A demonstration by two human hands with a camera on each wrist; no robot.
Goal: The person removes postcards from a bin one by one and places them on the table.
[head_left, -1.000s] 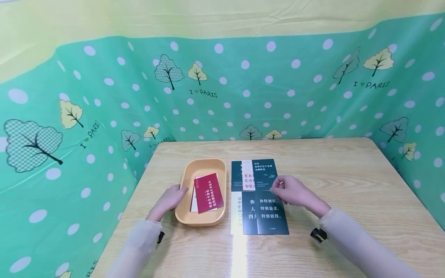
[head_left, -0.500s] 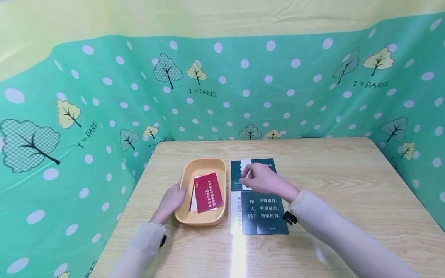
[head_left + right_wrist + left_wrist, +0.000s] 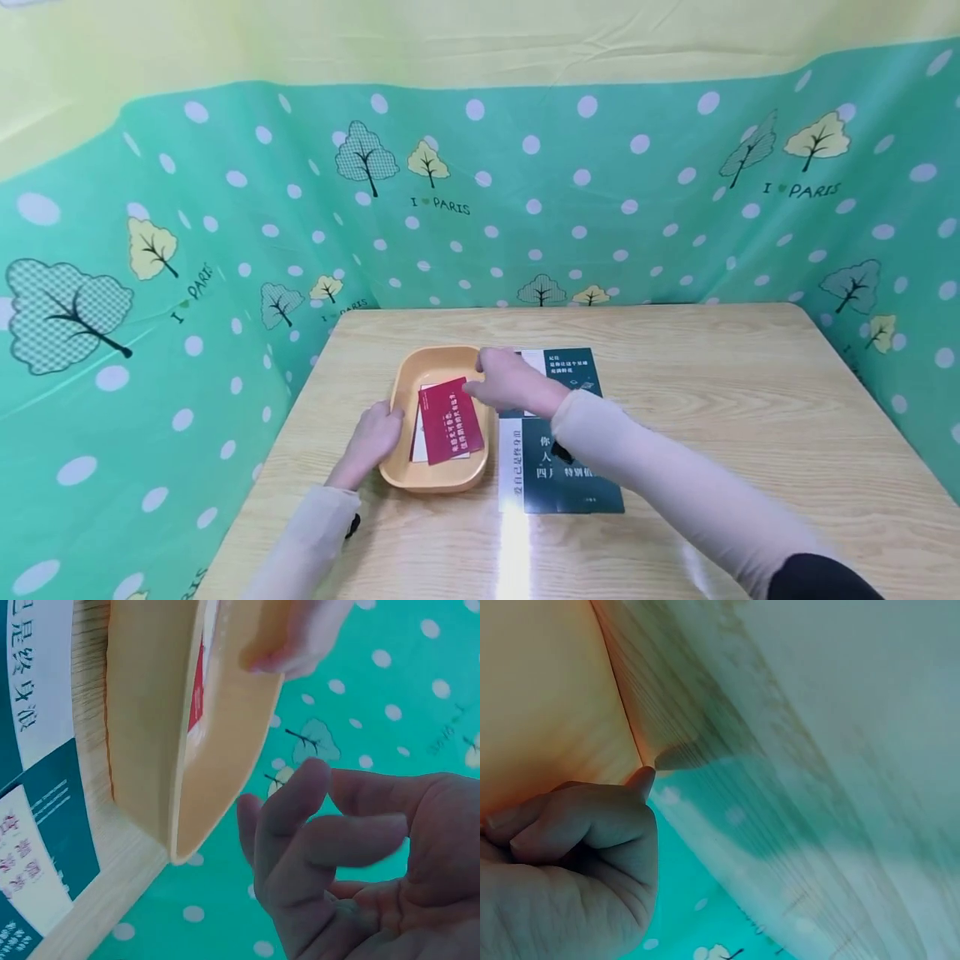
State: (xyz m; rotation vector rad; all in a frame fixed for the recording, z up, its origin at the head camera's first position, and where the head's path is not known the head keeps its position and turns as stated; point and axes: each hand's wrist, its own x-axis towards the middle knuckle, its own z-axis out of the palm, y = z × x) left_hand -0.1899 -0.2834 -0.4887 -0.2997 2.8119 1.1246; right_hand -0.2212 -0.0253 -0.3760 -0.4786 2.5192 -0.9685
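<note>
A shallow orange-yellow tray (image 3: pixel 442 362) stands left of centre, with a red card (image 3: pixel 448 423) lying over paler cards inside it. My left hand (image 3: pixel 372 437) holds the tray's left wall; its thumb reaches over the rim in the right wrist view, and its curled fingers (image 3: pixel 562 817) lie against the outside in the left wrist view. My right hand (image 3: pixel 513 382) hovers over the tray's right rim. In the right wrist view its fingers (image 3: pixel 292 817) are bent, with a gap to the thumb and nothing between them. Part of the card rows lies hidden under the right arm.
Two rows of overlapping dark green cards (image 3: pixel 588 500) lie right of the tray, with a white card (image 3: pixel 512 467) at the left of the front row. The wooden table (image 3: pixel 712 367) is enclosed by a green dotted curtain (image 3: pixel 450 233).
My right hand has moved left, from the right side of the cards across the white strip to above the tray's rim. My left hand stays on the tray; the cards look unmoved.
</note>
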